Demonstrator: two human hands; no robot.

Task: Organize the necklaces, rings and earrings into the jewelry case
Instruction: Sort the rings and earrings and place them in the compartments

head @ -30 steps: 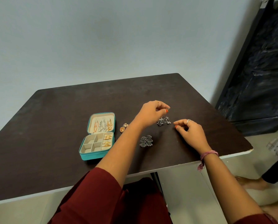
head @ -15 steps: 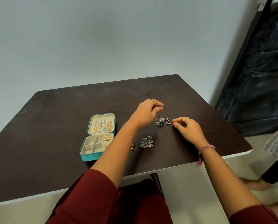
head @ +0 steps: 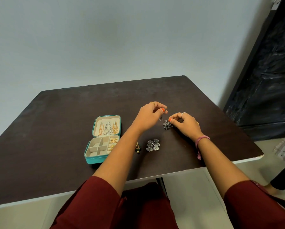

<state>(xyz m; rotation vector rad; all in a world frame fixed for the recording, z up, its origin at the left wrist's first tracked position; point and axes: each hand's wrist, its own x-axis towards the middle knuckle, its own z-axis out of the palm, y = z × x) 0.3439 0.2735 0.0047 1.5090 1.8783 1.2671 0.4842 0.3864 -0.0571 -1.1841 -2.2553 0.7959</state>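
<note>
- Left hand [head: 149,115] pinches top of silver earring [head: 166,125]; right hand [head: 185,123] pinches its bottom, just above table [head: 64,113].
- Step, I think: picking it up. Next: carry w/ care to jewelry case [head: 103,139], far left of hands.

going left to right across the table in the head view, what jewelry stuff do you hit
jewelry case → green beaded earring → silver fan-shaped earring pair → dark silver earring pinched between left hand and right hand
</note>
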